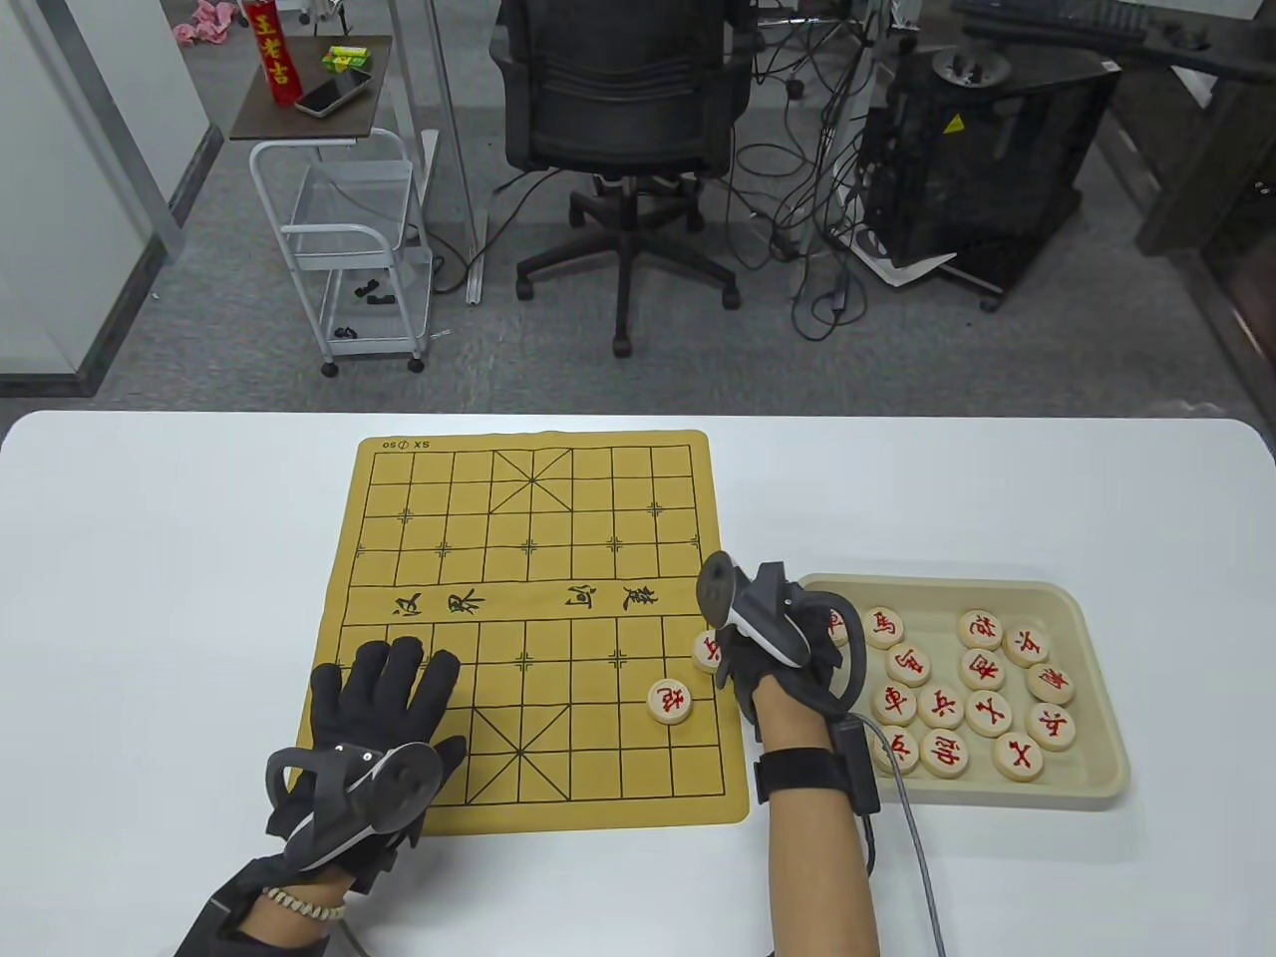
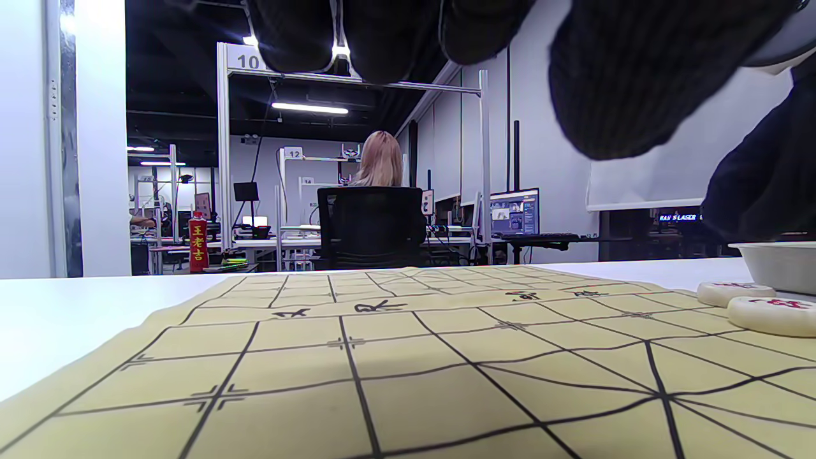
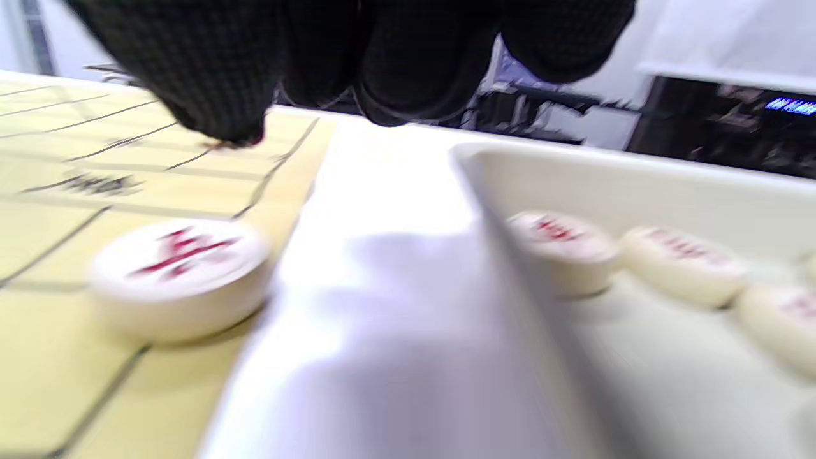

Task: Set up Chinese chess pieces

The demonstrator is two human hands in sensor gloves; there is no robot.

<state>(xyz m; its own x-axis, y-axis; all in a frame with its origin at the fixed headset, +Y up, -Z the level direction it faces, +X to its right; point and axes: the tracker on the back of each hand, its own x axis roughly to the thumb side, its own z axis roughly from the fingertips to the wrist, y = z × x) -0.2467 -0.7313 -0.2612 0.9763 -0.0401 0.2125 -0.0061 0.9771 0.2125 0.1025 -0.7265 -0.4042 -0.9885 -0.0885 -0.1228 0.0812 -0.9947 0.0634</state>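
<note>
The left hand (image 1: 384, 713) lies flat on the near left corner of the yellow board mat (image 1: 528, 618), fingers straight and spread, gripping nothing; the tracker (image 1: 349, 793) strapped to its back hides the knuckles. The right hand (image 1: 773, 648) sits palm down at the mat's right edge, between the mat and the tray (image 1: 1097, 688), with the forearm reaching in from the near edge of the white counter (image 1: 150, 598). Its fingers are covered by its own tracker in the table view, and the right wrist view is blurred, so whether they are curled or pinching anything cannot be told.

One chess piece (image 1: 670, 700) with a red character rests on the mat, near the right hand and apart from it. A second piece (image 1: 708, 650) lies at the mat's right border, partly hidden under the right hand; contact cannot be made out. In the right wrist view a piece (image 3: 182, 274) sits at the mat's edge below the dark fingertips (image 3: 210, 95).

The remaining red-marked pieces (image 1: 982, 688) lie face up inside the tray, just right of the right hand. Beyond the counter stands a black office chair (image 1: 623, 100).
</note>
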